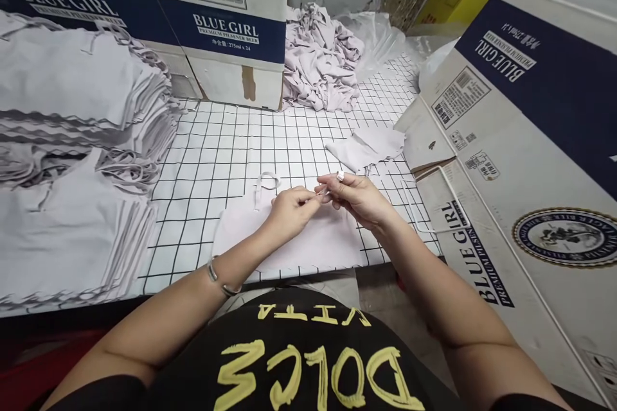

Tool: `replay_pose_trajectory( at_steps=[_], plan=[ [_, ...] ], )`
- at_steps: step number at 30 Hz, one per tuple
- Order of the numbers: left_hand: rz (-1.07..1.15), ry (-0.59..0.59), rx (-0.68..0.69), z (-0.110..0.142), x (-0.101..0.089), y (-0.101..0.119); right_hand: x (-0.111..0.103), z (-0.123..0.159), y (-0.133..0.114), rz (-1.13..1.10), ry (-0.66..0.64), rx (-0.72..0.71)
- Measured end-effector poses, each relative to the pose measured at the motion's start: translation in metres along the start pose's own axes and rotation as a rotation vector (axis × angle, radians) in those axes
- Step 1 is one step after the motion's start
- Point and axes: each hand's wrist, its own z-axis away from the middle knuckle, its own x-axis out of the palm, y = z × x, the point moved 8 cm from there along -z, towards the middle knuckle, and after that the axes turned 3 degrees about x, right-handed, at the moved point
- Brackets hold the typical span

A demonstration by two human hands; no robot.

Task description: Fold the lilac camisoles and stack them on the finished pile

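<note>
We'd guess this pale pink cloth piece (289, 247) is super light and floppy, so it'd crease or slide easily; pinching a strap or edge seems the best hold. Our left grip (292, 207) and right grip (357, 199) are both closed at the fingertips on a thin pale strip (322, 192). The cloth lies mostly flat on the desk (193, 173), right below both grips, with a curled strap (258, 195) just beyond the left one. Plain, matte look, slightly wavy near edge.
</note>
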Motion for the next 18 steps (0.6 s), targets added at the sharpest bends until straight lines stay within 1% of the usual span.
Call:
replay_pose_trajectory(
  at_steps=[2, 5, 7, 9, 11, 14, 18],
  plan=[
    [-0.094, -0.008, 0.019, 0.0, -0.003, -0.002, 0.002, 0.001, -0.002, 0.062, -0.007, -0.028],
    [-0.394, -0.032, 0.077, 0.006, -0.007, -0.008, -0.002, 0.0, -0.004, 0.155, 0.063, -0.105],
    [-0.604, -0.056, 0.099, 0.013, -0.006, -0.016, -0.008, -0.004, 0.001, 0.156, 0.112, -0.109],
    [-0.726, -0.086, 0.098, 0.019, -0.002, -0.025, -0.01, -0.009, 0.012, 0.126, 0.093, -0.077],
    [-0.737, -0.118, 0.082, 0.021, 0.004, -0.032, -0.008, -0.014, 0.022, 0.092, 0.038, -0.06],
    [-0.665, -0.145, 0.059, 0.019, 0.011, -0.037, -0.003, -0.017, 0.03, 0.043, -0.037, -0.07],
    [-0.569, -0.125, 0.001, 0.014, 0.011, -0.04, 0.006, -0.016, 0.037, 0.018, -0.091, -0.035]
  ],
)
